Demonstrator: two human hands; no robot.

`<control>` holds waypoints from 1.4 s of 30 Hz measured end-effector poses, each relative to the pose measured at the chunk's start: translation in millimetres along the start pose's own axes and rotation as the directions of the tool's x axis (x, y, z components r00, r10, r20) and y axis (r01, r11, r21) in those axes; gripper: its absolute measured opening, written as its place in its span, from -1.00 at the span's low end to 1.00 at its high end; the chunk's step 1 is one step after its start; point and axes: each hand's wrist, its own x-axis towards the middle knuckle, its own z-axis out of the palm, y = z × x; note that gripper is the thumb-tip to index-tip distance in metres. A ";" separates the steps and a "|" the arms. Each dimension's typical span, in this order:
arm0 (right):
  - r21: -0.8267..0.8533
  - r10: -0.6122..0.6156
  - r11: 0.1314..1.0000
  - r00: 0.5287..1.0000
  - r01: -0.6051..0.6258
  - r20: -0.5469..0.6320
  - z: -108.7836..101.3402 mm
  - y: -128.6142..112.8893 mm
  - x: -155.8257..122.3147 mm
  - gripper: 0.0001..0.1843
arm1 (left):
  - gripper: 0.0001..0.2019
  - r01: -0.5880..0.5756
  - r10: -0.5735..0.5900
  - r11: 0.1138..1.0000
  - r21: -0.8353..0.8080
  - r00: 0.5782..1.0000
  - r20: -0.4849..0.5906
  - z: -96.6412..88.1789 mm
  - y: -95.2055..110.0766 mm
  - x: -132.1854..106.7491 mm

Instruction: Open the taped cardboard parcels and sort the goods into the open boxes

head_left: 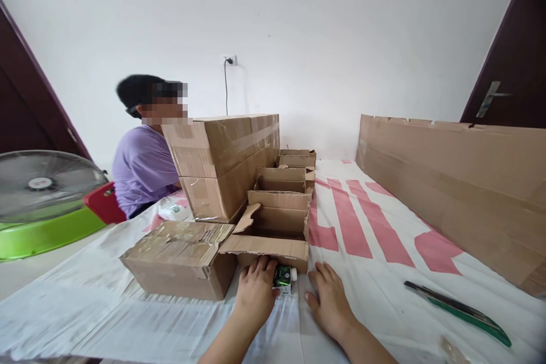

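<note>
closest to the camera, my left hand [256, 290] is curled round a small green and white carton with a white cap [284, 278]. the thumb is on its near side and the fingers are bent over the top, so the hand is closed on it. the carton sits on the cloth, right up against the front flap of the open brown cardboard box [267, 248]. my right hand [328, 298] lies palm down just beside it, fingers spread, holding nothing.

my take on doing this bit well: the carton looks thin-walled and squashy, so i'd grip the flat sides rather than the cap. i'd use the flat hand to pin the cloth so it doesn't ruck up. that front flap is folded down and looks floppy, so i'd watch it for snagging.

the white table cloth with pink blocks [375, 261] looks slick and creased. off to the right lies a long thin tool with a green handle [460, 311], well apart from both hands. a shut brown box wrapped in shiny tape [183, 259] sits against the open box's left side. behind them is a row of open corrugated boxes [281, 179] beside a tall taped stack of big cartons [226, 165]. a long flat cardboard slab [460, 182] runs along the right. further back there's a person in a purple shirt [143, 168], and at far left a wire-grille fan with a lime green base [42, 199].
</note>
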 end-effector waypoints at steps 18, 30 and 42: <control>-0.020 -0.068 0.998 0.995 0.067 -0.074 7.8 5.7 2.2 -0.59 | -0.46 -0.047 0.043 0.990 -0.132 0.998 -0.037 19.0 -15.0 13.3; -0.043 -0.059 0.997 0.996 0.056 -0.060 7.3 3.5 2.6 -0.62 | -0.50 -0.185 0.144 0.970 -0.160 0.960 -0.238 37.0 -33.0 32.3; 0.007 -0.048 0.999 0.998 0.049 -0.048 4.2 1.8 1.0 -0.63 | -0.67 0.017 -0.027 0.999 -0.035 0.946 -0.322 19.0 -15.7 25.0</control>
